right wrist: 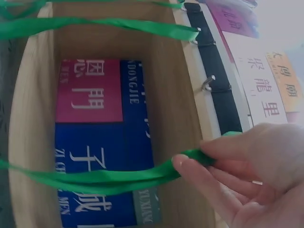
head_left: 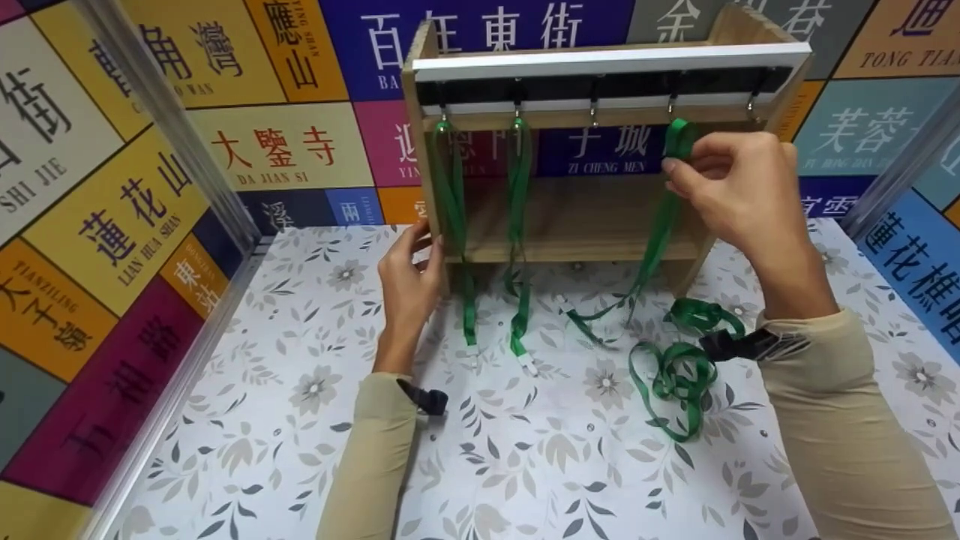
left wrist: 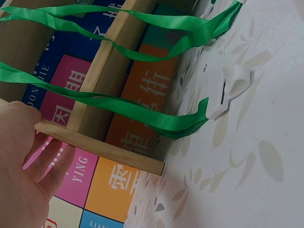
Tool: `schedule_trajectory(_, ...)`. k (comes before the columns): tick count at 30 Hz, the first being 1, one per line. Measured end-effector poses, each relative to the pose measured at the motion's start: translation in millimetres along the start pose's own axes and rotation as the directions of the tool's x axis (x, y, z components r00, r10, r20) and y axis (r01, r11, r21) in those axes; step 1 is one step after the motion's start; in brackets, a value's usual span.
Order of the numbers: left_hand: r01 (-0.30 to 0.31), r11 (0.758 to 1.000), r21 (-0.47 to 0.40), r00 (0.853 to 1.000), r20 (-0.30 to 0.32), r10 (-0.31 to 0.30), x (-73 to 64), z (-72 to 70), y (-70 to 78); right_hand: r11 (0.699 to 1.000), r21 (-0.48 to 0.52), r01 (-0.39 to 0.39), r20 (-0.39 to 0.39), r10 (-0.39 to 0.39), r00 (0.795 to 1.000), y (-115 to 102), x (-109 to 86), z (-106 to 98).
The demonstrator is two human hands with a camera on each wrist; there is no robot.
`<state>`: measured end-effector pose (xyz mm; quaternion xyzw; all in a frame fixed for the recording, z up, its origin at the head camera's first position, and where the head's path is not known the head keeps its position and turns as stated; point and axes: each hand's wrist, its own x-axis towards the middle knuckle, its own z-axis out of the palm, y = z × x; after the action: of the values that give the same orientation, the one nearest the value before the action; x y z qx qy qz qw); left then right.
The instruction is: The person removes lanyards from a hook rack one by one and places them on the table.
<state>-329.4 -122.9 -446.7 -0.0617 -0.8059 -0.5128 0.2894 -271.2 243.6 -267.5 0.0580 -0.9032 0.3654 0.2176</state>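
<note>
My right hand (head_left: 742,187) pinches a green lanyard (head_left: 654,236) between thumb and fingertips, just below its upper loop. That loop is at the fourth hook from the left; whether it is caught there I cannot tell. The lanyard's lower end trails onto the table. With my left hand (head_left: 409,281) I grip the left side panel (left wrist: 102,147) of a wooden rack (head_left: 577,251), thumb in front and fingers behind. Two more green lanyards hang from the first and second hooks: one lanyard (head_left: 452,195) at the far left, the other lanyard (head_left: 517,187) beside it.
The third hook (right wrist: 209,83) and the rightmost hook (head_left: 752,109) are bare. Coiled green lanyards (head_left: 679,367) lie on the flower-patterned tabletop (head_left: 300,450) near my right forearm. Behind the rack stands a wall of colored sign panels (head_left: 277,146).
</note>
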Motion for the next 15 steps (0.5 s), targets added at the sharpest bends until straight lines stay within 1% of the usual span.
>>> schedule_trajectory(2,0.008,1.000,-0.002,1.000,0.004,-0.008,-0.2,0.1,0.1,0.999,-0.007,0.039,0.011,-0.039,0.999,1,-3.4,6)
schedule_trajectory(3,0.012,1.000,-0.002,1.000,0.006,-0.012,-0.4,0.1,0.2,0.998,0.009,0.064,0.025,-0.064,0.998,1,-5.8,10)
schedule_trajectory(5,0.018,1.000,-0.003,1.000,0.009,-0.018,-0.9,0.2,0.3,0.990,0.089,0.109,0.073,-0.115,0.991,4,-11.6,20)
schedule_trajectory(7,0.017,1.000,-0.004,1.000,0.009,-0.017,-1.1,0.6,0.1,0.974,0.182,0.137,0.142,-0.163,0.976,11,-18.9,31)
schedule_trajectory(9,0.016,1.000,-0.006,1.000,0.010,-0.016,-1.1,0.8,-0.2,0.955,0.256,0.148,0.229,-0.209,0.951,23,-25.7,41)
schedule_trajectory(11,0.011,1.000,-0.009,1.000,0.010,-0.011,-0.7,0.9,-1.0,0.943,0.304,0.135,0.316,-0.234,0.919,38,-31.0,50)
schedule_trajectory(13,0.007,1.000,-0.011,1.000,0.011,-0.007,-0.5,0.6,-1.5,0.936,0.335,0.110,0.390,-0.244,0.888,54,-34.1,57)
schedule_trajectory(15,0.006,1.000,-0.014,1.000,0.012,-0.006,-0.5,0.2,-1.8,0.935,0.350,0.063,0.443,-0.224,0.868,67,-36.3,63)
